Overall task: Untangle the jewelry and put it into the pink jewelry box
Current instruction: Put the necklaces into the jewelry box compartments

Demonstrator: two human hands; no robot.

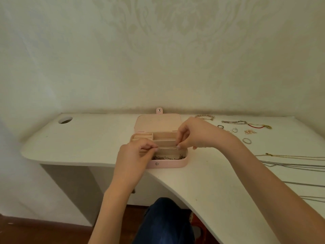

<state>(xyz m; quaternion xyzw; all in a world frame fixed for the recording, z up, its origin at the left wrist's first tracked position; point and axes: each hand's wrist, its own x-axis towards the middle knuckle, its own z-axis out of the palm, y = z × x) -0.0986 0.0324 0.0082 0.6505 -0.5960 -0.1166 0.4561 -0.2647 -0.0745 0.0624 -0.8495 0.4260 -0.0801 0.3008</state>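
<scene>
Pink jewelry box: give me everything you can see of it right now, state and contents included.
The pink jewelry box sits open at the front edge of the white desk, its lid leaning back with a snap tab on top. It looks like soft pink faux leather, with a metal snap on the front wall. The beige interior is split into several compartments; the front one holds a silvery chain. The left hand and right hand hover over it, pinching a thin chain stretched between them.
</scene>
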